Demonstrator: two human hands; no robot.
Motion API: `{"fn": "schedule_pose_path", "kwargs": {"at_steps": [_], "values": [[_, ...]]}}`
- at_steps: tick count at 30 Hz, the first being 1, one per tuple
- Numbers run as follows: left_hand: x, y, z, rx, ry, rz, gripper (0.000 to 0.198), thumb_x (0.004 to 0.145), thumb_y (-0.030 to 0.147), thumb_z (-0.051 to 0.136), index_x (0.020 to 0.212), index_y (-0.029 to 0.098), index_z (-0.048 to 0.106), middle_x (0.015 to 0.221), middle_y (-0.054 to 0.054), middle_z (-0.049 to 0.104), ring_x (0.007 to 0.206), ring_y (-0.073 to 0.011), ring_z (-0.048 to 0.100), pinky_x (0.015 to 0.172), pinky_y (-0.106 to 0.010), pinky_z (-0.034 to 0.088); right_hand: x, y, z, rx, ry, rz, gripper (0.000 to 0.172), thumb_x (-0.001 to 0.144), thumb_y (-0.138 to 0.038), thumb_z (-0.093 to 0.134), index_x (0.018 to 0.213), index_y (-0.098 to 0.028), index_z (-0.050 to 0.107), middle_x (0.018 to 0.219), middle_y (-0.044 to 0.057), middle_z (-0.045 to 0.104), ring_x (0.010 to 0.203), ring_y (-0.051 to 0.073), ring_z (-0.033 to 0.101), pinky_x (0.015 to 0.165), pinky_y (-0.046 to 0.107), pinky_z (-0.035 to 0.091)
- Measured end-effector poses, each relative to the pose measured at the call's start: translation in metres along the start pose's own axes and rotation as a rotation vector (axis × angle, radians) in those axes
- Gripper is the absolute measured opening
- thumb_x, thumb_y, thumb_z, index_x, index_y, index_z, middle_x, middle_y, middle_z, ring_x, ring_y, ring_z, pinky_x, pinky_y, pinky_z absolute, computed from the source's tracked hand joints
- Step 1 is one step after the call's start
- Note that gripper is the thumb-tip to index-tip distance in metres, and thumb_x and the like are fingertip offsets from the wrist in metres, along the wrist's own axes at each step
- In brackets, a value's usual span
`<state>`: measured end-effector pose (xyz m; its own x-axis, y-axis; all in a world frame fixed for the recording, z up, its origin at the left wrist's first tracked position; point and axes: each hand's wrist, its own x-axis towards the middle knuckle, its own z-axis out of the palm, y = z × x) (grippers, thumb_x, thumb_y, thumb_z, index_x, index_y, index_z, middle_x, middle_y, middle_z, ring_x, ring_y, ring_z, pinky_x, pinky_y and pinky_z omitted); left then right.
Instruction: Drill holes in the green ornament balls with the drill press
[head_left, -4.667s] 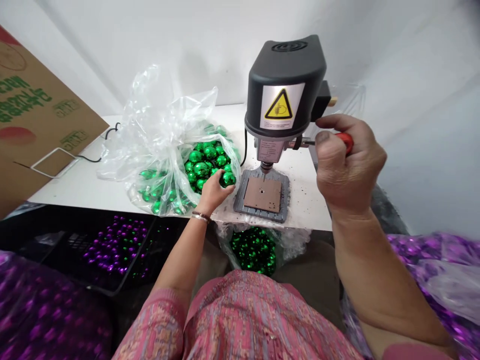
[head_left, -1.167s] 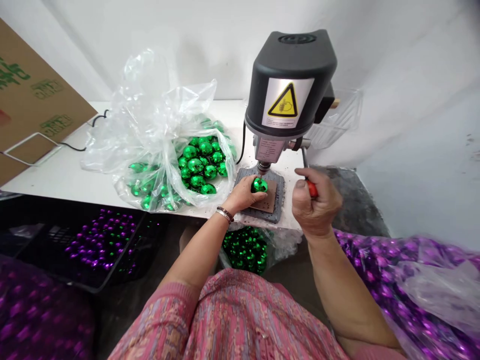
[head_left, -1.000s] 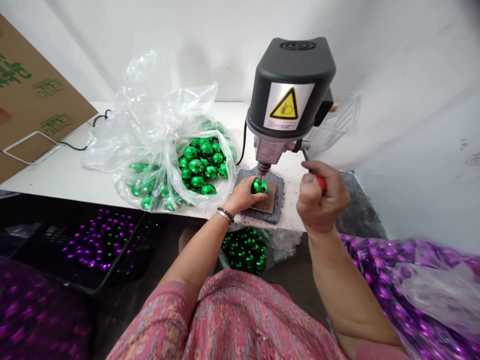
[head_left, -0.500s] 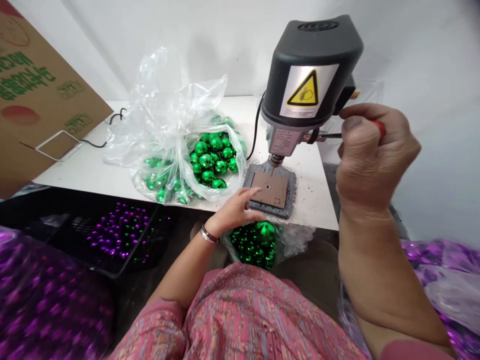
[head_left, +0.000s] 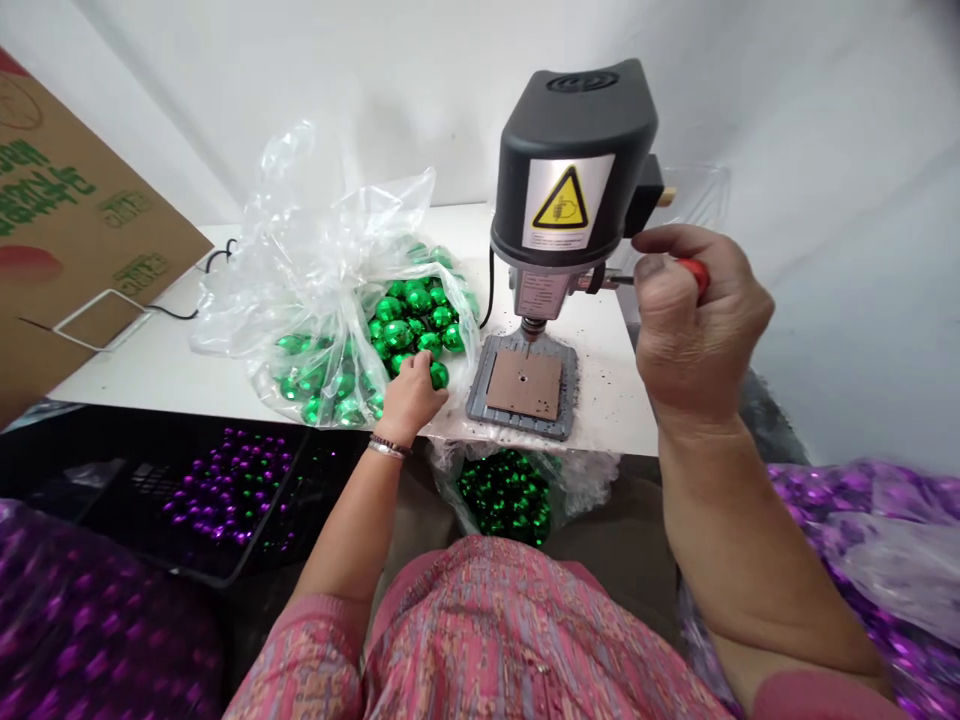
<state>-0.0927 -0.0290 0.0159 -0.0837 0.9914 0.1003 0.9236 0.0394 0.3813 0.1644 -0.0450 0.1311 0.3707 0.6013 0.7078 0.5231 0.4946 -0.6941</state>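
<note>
My left hand [head_left: 412, 398] is at the mouth of a clear plastic bag [head_left: 352, 290] full of shiny faceted green balls [head_left: 416, 300]. Its fingers are curled against a green ball [head_left: 439, 375] at the bag's near edge; the fingertips are partly hidden. My right hand [head_left: 690, 320] is wrapped round the red-tipped feed lever [head_left: 697, 275] of a small black drill press [head_left: 577, 170]. Below the drill bit, a brown square plate [head_left: 524, 383] with a small hole lies on the grey base [head_left: 480, 405], holding no ball.
Under the table's front edge hangs an open bag of green balls [head_left: 506, 495]. A black crate [head_left: 225, 575] with purple and green balls stands low at left. Bags of purple balls [head_left: 97, 610] lie at both sides. A cardboard box [head_left: 82, 220] leans at left. Dark shavings dot the white table [head_left: 604, 400].
My left hand has moved from the plate's front edge leftward to the green balls in the bag. A green ball below the table edge has dropped among the others. My right hand stays on the lever.
</note>
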Motion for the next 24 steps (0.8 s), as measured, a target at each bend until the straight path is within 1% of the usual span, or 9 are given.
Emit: {"fn": "schedule_pose_path", "kwargs": {"at_steps": [2,3,6,8,12,14,18,21,24], "values": [[-0.002,0.006,0.000,-0.297,0.113,0.033,0.059,0.068,0.022,0.076,0.121,0.019,0.049,0.115,-0.010,0.059,0.108,-0.0251,0.061,0.091,-0.038,0.051,0.000,-0.001,-0.001,-0.001,-0.014,-0.008,0.026,0.083,-0.028,0.055,0.096,-0.016,0.074,0.077,0.000,0.068,0.060,0.006,0.049,0.067,0.025,0.048],[-0.003,0.011,0.001,-0.470,0.109,0.040,0.060,0.069,0.026,0.077,0.122,0.019,0.047,0.111,-0.008,0.060,0.103,-0.0221,0.062,0.088,-0.035,0.052,0.000,-0.001,-0.001,0.003,-0.021,-0.015,0.026,0.084,-0.028,0.054,0.096,-0.016,0.074,0.077,0.000,0.067,0.060,0.007,0.050,0.066,0.025,0.048],[-0.008,0.029,0.008,-0.921,-0.138,0.023,0.056,0.079,0.039,0.069,0.126,0.020,0.045,0.102,-0.004,0.062,0.084,-0.0150,0.063,0.071,-0.028,0.052,0.000,-0.001,-0.002,0.001,-0.044,-0.026,0.024,0.087,-0.030,0.053,0.097,-0.018,0.072,0.078,0.000,0.067,0.064,0.007,0.052,0.067,0.025,0.048],[-0.009,0.040,0.017,-1.067,-0.300,-0.017,0.054,0.081,0.040,0.067,0.127,0.020,0.048,0.105,-0.005,0.063,0.078,-0.0130,0.063,0.063,-0.024,0.049,0.001,0.000,-0.003,-0.020,-0.063,-0.036,0.023,0.089,-0.031,0.052,0.097,-0.020,0.070,0.080,0.000,0.066,0.066,0.008,0.054,0.066,0.025,0.048],[-0.010,0.052,0.034,-1.288,-0.486,-0.091,0.063,0.081,0.038,0.063,0.139,0.026,0.042,0.111,-0.007,0.066,0.077,-0.0140,0.066,0.061,-0.024,0.045,0.002,0.005,-0.005,-0.071,-0.103,-0.071,0.024,0.093,-0.036,0.049,0.102,-0.023,0.067,0.081,-0.001,0.065,0.066,0.008,0.054,0.064,0.024,0.047],[-0.009,0.052,0.040,-1.385,-0.511,-0.099,0.062,0.082,0.042,0.059,0.140,0.028,0.040,0.109,-0.008,0.066,0.073,-0.0136,0.064,0.060,-0.025,0.045,0.002,0.006,-0.005,-0.086,-0.114,-0.083,0.025,0.094,-0.038,0.048,0.103,-0.025,0.067,0.080,-0.001,0.064,0.067,0.008,0.054,0.064,0.024,0.047],[-0.008,0.050,0.046,-1.264,-0.433,-0.099,0.067,0.076,0.043,0.067,0.136,0.026,0.042,0.105,-0.005,0.065,0.067,-0.0109,0.057,0.060,-0.025,0.046,0.002,0.008,-0.005,-0.089,-0.106,-0.070,0.025,0.094,-0.041,0.048,0.104,-0.026,0.066,0.078,-0.002,0.063,0.065,0.008,0.053,0.063,0.024,0.047],[-0.008,0.055,0.044,-0.899,-0.313,0.033,0.070,0.066,0.031,0.077,0.130,0.021,0.050,0.112,-0.006,0.064,0.091,-0.0175,0.062,0.081,-0.032,0.052,0.001,0.009,-0.004,-0.082,-0.103,-0.064,0.024,0.093,-0.042,0.049,0.103,-0.027,0.067,0.074,-0.003,0.062,0.062,0.007,0.051,0.062,0.023,0.046],[-0.009,0.062,0.037,-0.594,-0.248,0.210,0.058,0.066,0.029,0.079,0.120,0.018,0.060,0.121,-0.009,0.064,0.115,-0.0247,0.058,0.101,-0.038,0.047,0.001,0.009,-0.005,-0.083,-0.114,-0.065,0.025,0.093,-0.043,0.049,0.103,-0.027,0.066,0.073,-0.003,0.061,0.061,0.007,0.049,0.062,0.023,0.046]]}}
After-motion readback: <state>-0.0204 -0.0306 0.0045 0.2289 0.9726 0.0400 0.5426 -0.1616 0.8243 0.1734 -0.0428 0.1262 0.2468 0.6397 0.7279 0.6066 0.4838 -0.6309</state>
